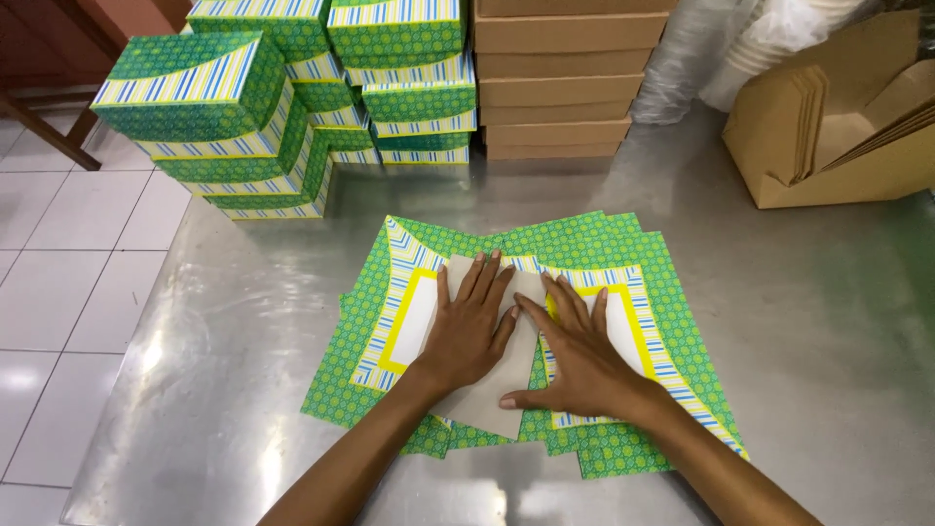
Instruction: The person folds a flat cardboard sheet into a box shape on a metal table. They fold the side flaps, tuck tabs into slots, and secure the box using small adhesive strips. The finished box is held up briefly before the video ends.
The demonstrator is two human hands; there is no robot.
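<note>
A stack of flat green patterned box blanks (672,331) with striped borders and white centres lies spread on the steel table (243,321). A grey-brown cardboard flap (487,404) lies across the middle of the top blank. My left hand (467,326) presses flat on the flap, fingers spread and pointing away from me. My right hand (579,351) rests flat beside it, fingers angled to the upper left, thumb on the flap's lower part. Neither hand grips anything.
Folded green boxes stand stacked at the back left (214,107) and back centre (409,78). Plain brown flat boxes (560,83) are piled next to them. An open brown carton with cardboard sheets (838,127) sits at the back right. White floor tiles (68,292) lie left.
</note>
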